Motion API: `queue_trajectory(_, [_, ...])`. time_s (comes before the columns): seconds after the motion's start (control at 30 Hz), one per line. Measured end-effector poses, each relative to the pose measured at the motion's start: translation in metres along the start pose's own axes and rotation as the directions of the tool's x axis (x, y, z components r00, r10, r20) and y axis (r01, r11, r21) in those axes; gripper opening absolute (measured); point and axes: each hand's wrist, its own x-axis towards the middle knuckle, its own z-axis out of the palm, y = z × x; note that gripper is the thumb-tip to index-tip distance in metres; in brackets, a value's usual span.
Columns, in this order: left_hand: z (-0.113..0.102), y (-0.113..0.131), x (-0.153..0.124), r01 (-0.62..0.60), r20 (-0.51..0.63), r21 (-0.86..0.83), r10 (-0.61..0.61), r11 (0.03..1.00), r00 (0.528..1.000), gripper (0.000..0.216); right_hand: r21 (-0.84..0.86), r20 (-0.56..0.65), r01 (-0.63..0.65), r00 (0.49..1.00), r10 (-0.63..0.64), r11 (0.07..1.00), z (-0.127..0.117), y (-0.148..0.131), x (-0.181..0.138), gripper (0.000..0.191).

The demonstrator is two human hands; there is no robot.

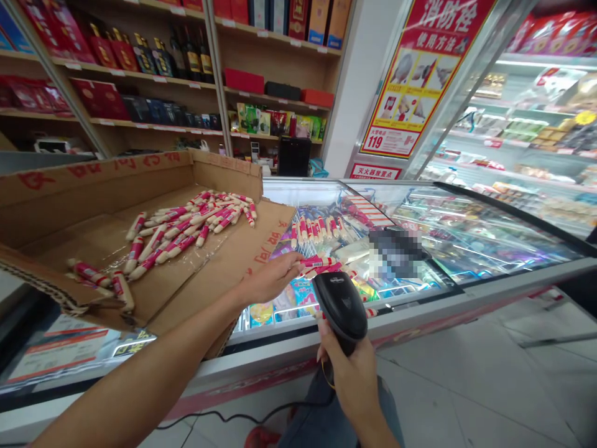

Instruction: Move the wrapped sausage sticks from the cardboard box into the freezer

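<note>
My left hand point(273, 277) reaches over the freezer's glass lid point(466, 242) and is closed on a couple of red-and-white wrapped sausage sticks point(321, 264). My right hand point(349, 373) grips a black barcode scanner point(340, 302), whose head sits just below those sticks. An opened cardboard box point(93, 186) to the left lies on the freezer and holds a pile of several more sausage sticks point(186, 224). Another row of the same sticks point(317, 229) lies on the glass beyond my left hand.
The scanner's black cable point(242, 418) trails down across the floor. Wooden shelves point(163, 74) with bottles and gift boxes stand behind the box. A red poster point(420, 74) hangs on the pillar; an open chilled display point(536, 124) is at right. Tiled floor point(489, 386) lies at lower right.
</note>
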Motion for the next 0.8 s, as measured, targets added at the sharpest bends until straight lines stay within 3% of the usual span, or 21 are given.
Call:
queue_trajectory(0.57, [0.0024,-0.0009,0.0008,0.014,-0.006,0.027,-0.014,1.000,1.000,0.042,0.030,-0.039,0.007,0.999,-0.006,1.000,0.0032,-0.0067,0.0016,0.037])
queue_trajectory(0.8, [0.0014,-0.0004,0.0005,0.018,-0.008,0.028,-0.017,0.999,1.000,0.038,0.001,-0.001,-0.012,1.000,0.012,1.000,0.0026,-0.0056,0.0024,0.037])
